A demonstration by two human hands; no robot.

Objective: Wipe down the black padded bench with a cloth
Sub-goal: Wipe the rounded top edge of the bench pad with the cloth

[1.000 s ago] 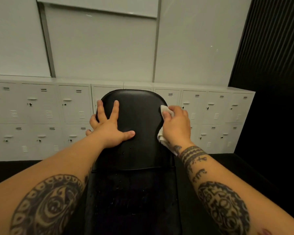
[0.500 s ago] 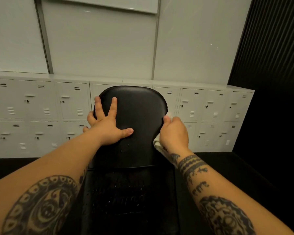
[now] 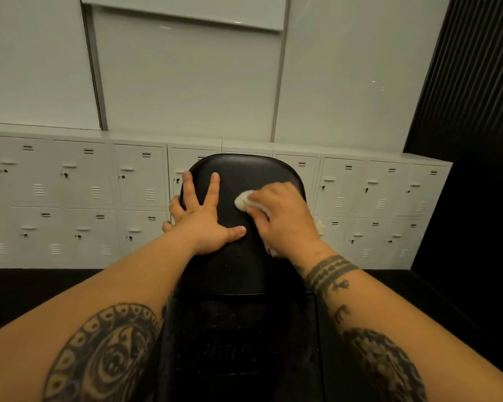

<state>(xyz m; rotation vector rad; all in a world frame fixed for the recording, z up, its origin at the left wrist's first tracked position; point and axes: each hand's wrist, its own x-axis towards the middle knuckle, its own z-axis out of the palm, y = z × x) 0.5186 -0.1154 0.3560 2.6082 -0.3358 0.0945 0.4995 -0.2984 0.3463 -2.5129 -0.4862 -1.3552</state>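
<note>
A black padded bench (image 3: pixel 238 256) is seen running from the near edge toward a far row of white lockers (image 3: pixel 70 198), its rounded far end just short of them; dark floor lies open on both sides. The left hand (image 3: pixel 204 219) is pressed flat with fingers spread, the outer fingers wrapped over the pad's left edge; the right hand (image 3: pixel 282 216) is closed on a white cloth (image 3: pixel 244 201), held against the pad's centre-right. Half a second ago the cloth was at the pad's right edge; it has since been drawn inward.
</note>
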